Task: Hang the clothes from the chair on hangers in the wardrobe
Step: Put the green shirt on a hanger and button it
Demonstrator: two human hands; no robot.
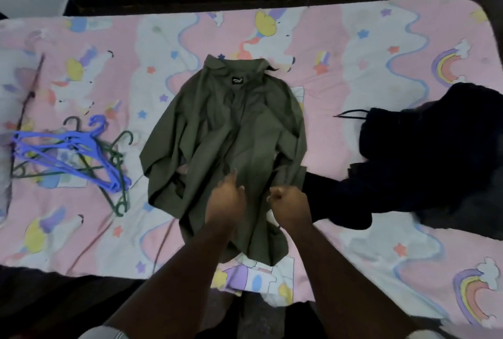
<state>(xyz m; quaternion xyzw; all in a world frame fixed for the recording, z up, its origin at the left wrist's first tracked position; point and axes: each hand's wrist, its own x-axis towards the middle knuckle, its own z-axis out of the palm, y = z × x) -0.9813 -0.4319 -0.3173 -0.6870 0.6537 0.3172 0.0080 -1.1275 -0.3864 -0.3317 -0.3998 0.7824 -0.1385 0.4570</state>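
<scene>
An olive-green shirt (pixel 228 131) lies spread, collar away, on the unicorn-print bed (pixel 381 47). Both hands, left (pixel 226 199) and right (pixel 290 203), pinch its lower front. Plastic hangers (pixel 73 153) lie left; dark clothes (pixel 424 159) right.

My olive-green collared shirt (pixel 226 131) lies rumpled and face up on the bed, collar away from me, a black label showing inside the neck. To its left a tangle of blue hangers (pixel 62 150) and dark green hangers (pixel 117 169) lies jumbled together. Dark clothes (pixel 424 153) are heaped to its right.
</scene>
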